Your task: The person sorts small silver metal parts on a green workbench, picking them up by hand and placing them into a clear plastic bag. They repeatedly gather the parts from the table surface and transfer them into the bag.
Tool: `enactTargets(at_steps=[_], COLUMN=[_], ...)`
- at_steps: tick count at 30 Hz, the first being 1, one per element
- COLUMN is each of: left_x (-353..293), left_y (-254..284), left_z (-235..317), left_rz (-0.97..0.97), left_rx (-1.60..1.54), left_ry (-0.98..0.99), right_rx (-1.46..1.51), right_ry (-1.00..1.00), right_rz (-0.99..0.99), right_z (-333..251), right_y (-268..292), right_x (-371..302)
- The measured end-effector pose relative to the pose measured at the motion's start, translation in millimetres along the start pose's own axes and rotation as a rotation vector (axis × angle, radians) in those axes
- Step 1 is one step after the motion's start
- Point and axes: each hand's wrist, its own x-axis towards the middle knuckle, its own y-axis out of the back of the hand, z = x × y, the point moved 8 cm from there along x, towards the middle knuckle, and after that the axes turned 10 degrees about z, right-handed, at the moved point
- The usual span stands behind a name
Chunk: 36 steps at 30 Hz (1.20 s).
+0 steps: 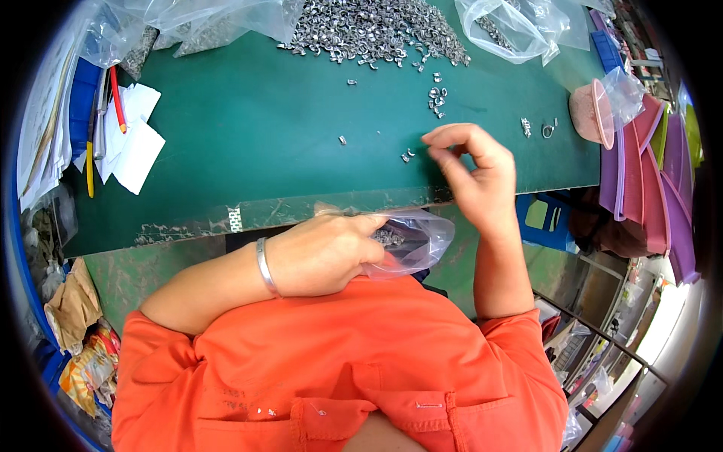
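Orange shirt cloth (pixel 324 339) fills the foreground while the left hand (pixel 324 252) grasps a clear bag (pixel 431 235) of metal bits (pixel 388 238) by the near edge of the surface (pixel 263 135), and the right hand (pixel 482 173), pinching something or not I cannot tell, curls near loose clips (pixel 407 156) before a larger heap (pixel 376 34).

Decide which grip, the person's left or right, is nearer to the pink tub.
Right. The right grip is over the green tabletop, left of the pink tub; the left grip is farther left, by the table's front edge, on a clear plastic bag.
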Motion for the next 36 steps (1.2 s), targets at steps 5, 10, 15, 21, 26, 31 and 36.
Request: enactTargets(at_steps=[5,10,15,21,26,31,36], left_x=[1.4,1.1,1.8,1.6,2.1,2.4,0.4], left_y=[1.4,2.0,-1.1,-1.5,-1.0,-1.6,1.7], left_z=[1.7,1.5,0.2,-1.2,-2.1,-2.7,-0.8], left_rz=[0.006,-0.028,-0.059,-0.062,-0.084,-0.033,-0.056], left_rx=[0.009,0.034,0.035,0.015,0.002,-0.016,0.008], left_ry=[0.006,0.043,0.071,0.081,0.112,0.058,0.091], right_rx=[-0.081,0.045,0.032,0.104,0.322,0.086,0.052], right_ry=[0.185,0.164,0.347,0.264,0.081,0.479,0.615], right_rz=[-0.015,-0.063,-0.125,-0.252,-0.583,-0.271,-0.285], right_z=[-13.5,-23.2,-36.3,-34.8,-43.0,-54.1,-43.4], right_y=[-16.1,-16.4,-46.4,-39.2,-34.1,-64.9,-60.7], right_x=[-4.6,-1.5,-4.3,-1.0,-14.3,7.8,-1.0])
